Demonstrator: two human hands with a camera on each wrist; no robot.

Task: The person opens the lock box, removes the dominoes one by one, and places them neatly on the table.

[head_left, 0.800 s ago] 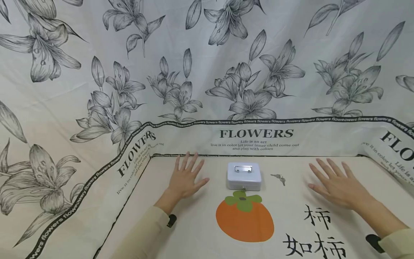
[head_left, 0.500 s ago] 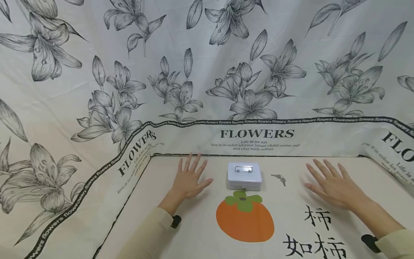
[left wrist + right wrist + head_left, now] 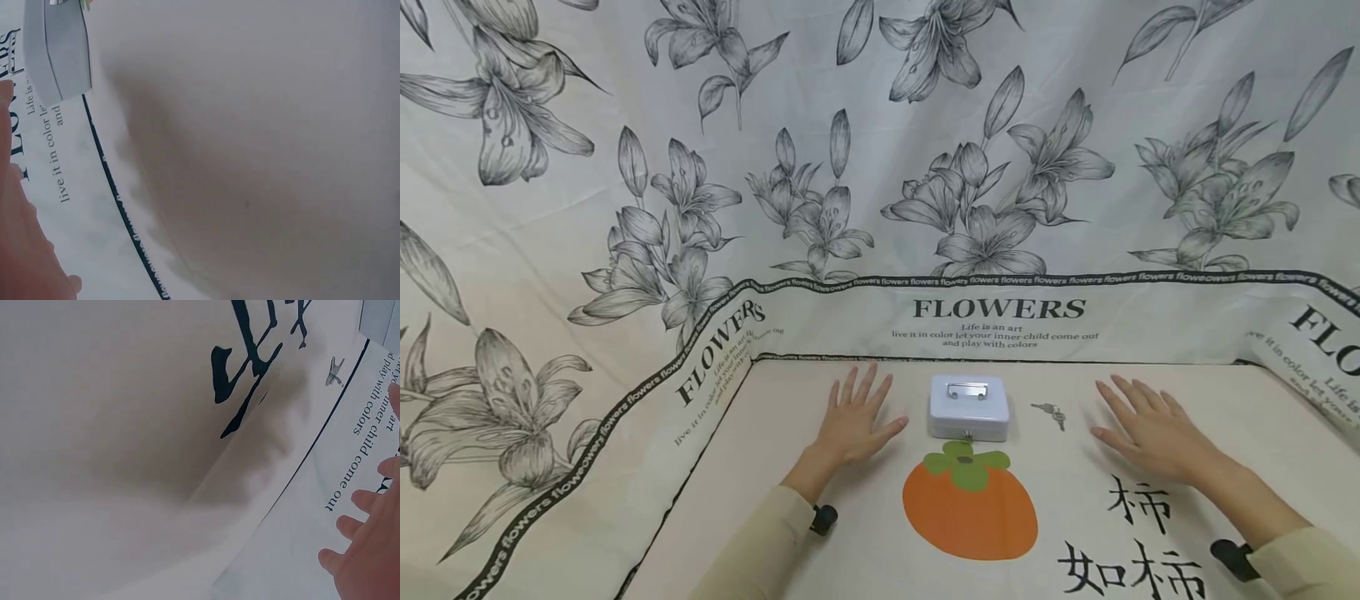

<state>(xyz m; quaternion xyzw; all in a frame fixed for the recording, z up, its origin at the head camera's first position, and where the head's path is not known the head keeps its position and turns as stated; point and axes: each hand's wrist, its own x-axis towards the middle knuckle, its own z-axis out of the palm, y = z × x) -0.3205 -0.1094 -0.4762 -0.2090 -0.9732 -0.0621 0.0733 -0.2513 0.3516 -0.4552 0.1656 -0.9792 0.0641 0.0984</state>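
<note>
Head view: compared with a moment ago, both hands have come inward. The left hand [image 3: 855, 421] is nearer the box [image 3: 970, 407], its thumb just beside it, and the right hand [image 3: 1153, 429] is nearer the keys [image 3: 1052, 414]. Both are wide open, fingers straight, gripping nothing. The box sits between the hands, closer to the left, shut and with its handle lying flat; the keys, as before, lie between box and right hand. Nearer the person, between the forearms, is the printed persimmon [image 3: 970, 512]. Both sleeves run off the bottom or side edges.

Left wrist view: only a strip of the left hand shows at the edge, and the box beyond it is cut off at the top.

Right wrist view: the right hand is cut by the edge, the keys small and blurred beyond its fingers. A shadow suggests it hovers, though contact is hard to judge.
</note>
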